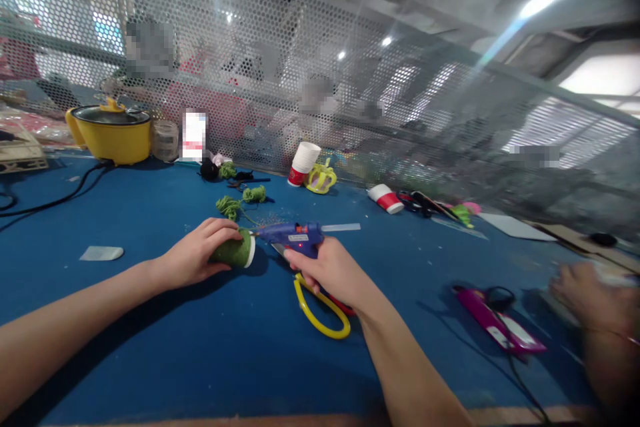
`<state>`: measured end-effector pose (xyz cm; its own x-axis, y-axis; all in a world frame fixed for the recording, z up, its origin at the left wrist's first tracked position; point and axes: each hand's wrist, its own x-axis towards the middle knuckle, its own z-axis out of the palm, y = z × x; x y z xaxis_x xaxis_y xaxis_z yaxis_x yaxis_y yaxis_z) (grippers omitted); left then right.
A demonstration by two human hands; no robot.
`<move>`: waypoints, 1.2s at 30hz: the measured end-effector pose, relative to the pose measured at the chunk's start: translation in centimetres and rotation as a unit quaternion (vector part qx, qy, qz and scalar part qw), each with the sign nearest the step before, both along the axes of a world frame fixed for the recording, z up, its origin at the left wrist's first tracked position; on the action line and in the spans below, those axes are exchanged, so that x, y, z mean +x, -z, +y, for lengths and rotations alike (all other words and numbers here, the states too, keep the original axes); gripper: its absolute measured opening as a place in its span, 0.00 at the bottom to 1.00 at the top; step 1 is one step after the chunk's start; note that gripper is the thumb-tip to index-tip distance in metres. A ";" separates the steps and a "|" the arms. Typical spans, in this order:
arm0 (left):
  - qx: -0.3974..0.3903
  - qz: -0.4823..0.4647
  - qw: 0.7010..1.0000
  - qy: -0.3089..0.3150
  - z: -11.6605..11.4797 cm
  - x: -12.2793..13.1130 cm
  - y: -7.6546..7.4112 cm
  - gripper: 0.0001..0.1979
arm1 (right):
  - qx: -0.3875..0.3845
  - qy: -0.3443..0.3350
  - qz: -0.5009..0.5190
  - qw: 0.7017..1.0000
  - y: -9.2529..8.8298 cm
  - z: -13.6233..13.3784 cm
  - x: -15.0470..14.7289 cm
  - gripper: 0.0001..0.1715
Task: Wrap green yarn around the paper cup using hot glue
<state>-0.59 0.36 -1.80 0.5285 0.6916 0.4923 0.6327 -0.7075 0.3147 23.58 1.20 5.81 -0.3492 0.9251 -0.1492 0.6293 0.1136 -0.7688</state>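
My left hand (200,248) is closed around a paper cup (236,250) wrapped in green yarn, lying on its side with its white rim toward the right. In my right hand (333,270) is a blue glue gun (295,233). A clear glue stick (341,227) juts from its back, and a small red light glows on its body. Its nozzle points left and meets or nearly meets the cup near the rim; I cannot tell which. Under my right hand lie scissors with yellow and red handles (327,323), their blades partly hidden by the gun.
Green yarn balls (229,207) lie behind the cup. Farther back stand a stack of paper cups (303,163), a yellow woven piece (321,178) and a yellow electric pot (111,135). A purple device (495,320) with a cord and another person's hand (583,287) are at right.
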 end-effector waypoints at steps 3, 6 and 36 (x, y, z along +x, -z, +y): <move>-0.004 -0.003 1.000 -0.003 0.0 0.0 0.1 0.20 | 0.002 0.010 0.002 1.000 -0.2 -0.3 -0.1 0.15; -0.004 -0.005 1.000 -0.004 0.1 0.0 0.2 0.19 | 0.008 0.009 0.000 1.000 -0.5 -0.6 -0.2 0.15; -0.031 -0.034 0.998 -0.033 0.3 0.1 -0.1 0.20 | 0.012 -0.050 -0.069 0.996 -0.9 -1.3 0.2 0.14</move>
<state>-0.49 0.62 -1.74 0.4470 0.7541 0.4812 0.6535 -0.6426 0.3999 23.76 -0.08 6.73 -0.4168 0.8908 -0.1809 0.7140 0.1976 -0.6717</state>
